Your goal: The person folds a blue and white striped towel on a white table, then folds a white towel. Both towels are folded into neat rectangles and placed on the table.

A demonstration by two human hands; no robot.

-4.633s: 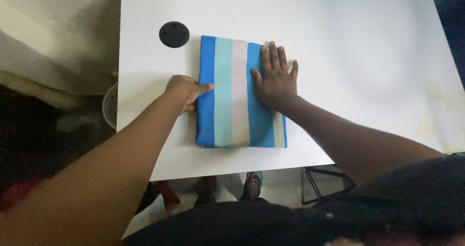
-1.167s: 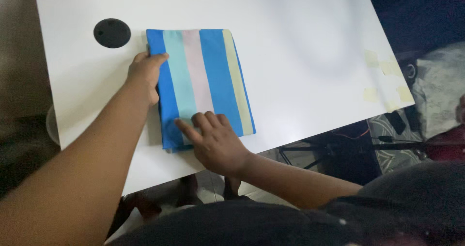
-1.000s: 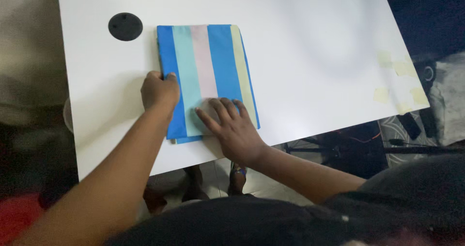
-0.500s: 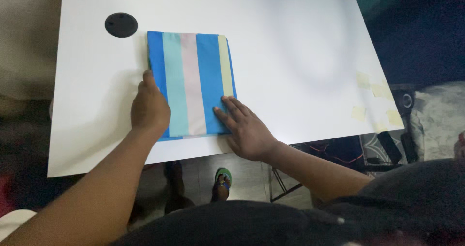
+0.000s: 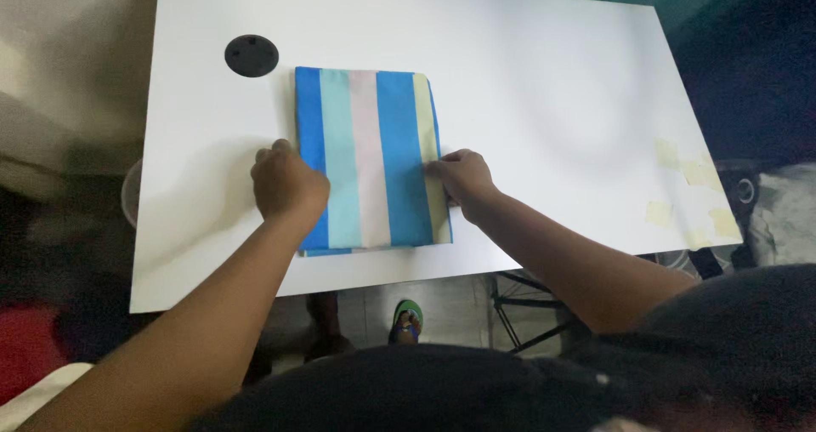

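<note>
A folded cloth (image 5: 370,156) with blue, pale turquoise, pink and cream stripes lies flat on a white table (image 5: 527,100). My left hand (image 5: 287,185) is curled at the cloth's left edge, fingers closed on the blue border about halfway down. My right hand (image 5: 461,177) is curled at the right edge, fingers pinching the cream stripe at the same height. Both forearms reach in from the bottom of the view.
A round black cap (image 5: 252,55) is set in the table just left of the cloth's top corner. Several pale tape patches (image 5: 693,190) sit near the table's right edge. Below the near edge a foot in a green sandal (image 5: 408,321) and a dark stand show.
My right hand has left the cloth's lower middle, where it lay flat, and now curls on the right edge. My left hand stays at the left edge, slightly higher up.
</note>
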